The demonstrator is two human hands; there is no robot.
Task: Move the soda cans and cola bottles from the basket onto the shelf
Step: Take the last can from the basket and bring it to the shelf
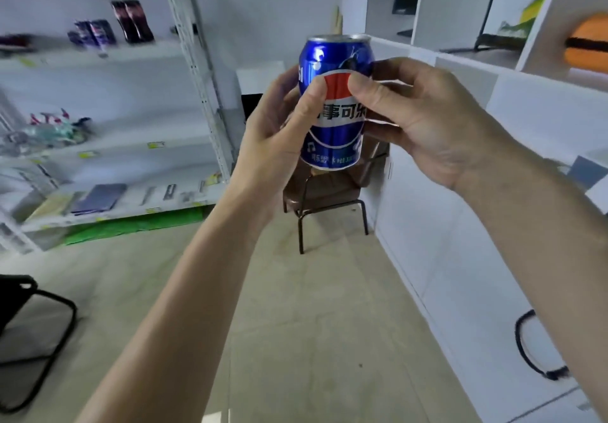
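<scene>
A can (336, 103) is held upright in mid-air, gripped by both the left hand (279, 136) and right hand (424, 119), and must next be carried to the far-left shelf (108, 54).

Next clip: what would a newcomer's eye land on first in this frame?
The blue Pepsi can, held upright at the centre of the view by both hands: the left hand and the right hand grip its sides. Next, at upper left, the white shelf already carrying blurred blue cans and two cola bottles.
</scene>
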